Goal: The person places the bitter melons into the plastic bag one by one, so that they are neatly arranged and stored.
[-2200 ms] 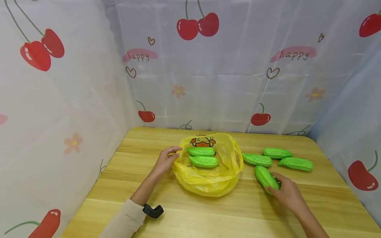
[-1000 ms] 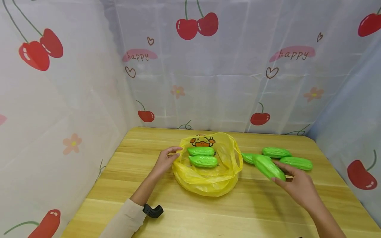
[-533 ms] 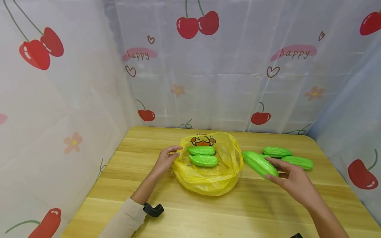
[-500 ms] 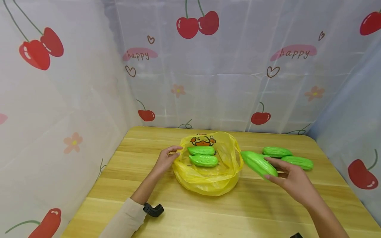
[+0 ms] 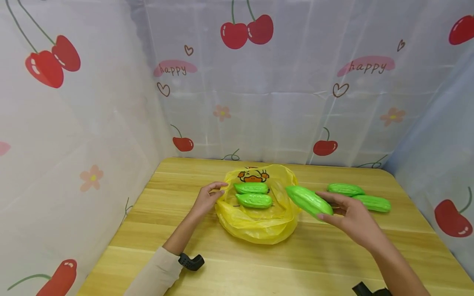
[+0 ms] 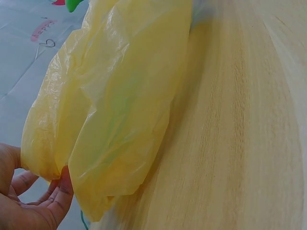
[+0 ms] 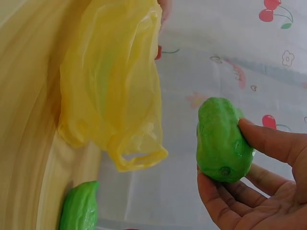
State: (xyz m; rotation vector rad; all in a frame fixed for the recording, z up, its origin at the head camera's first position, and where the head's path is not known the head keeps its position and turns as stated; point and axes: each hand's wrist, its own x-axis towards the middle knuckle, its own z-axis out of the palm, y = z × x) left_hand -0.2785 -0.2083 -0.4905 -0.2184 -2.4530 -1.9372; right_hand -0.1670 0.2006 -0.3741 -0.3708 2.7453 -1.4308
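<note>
My left hand point(image 5: 208, 199) pinches the left rim of a yellow plastic bag point(image 5: 255, 230) between thumb and fingers. The left wrist view shows that hand point(image 6: 36, 196) at the edge of the bag point(image 6: 120, 96). Inside the open bag lie two green bitter melons, one behind point(image 5: 251, 188) and one in front point(image 5: 254, 200). My right hand point(image 5: 349, 216) grips a third bitter melon point(image 5: 309, 201), raised and tilted, its pointed end overlapping the bag's right rim. In the right wrist view, thumb and fingers hold this melon point(image 7: 223, 141) beside the bag's handle loop point(image 7: 139, 160).
Two more bitter melons, a rear one point(image 5: 345, 189) and a front one point(image 5: 375, 203), lie right on the wooden table point(image 5: 229, 267). Another melon point(image 7: 79, 206) shows low in the right wrist view. Printed curtains point(image 5: 281, 102) enclose the table's back and sides.
My right hand has lifted the bitter melon off the table and carried it left to the bag's right rim, now covering the melon behind. My left hand keeps its hold on the bag.
</note>
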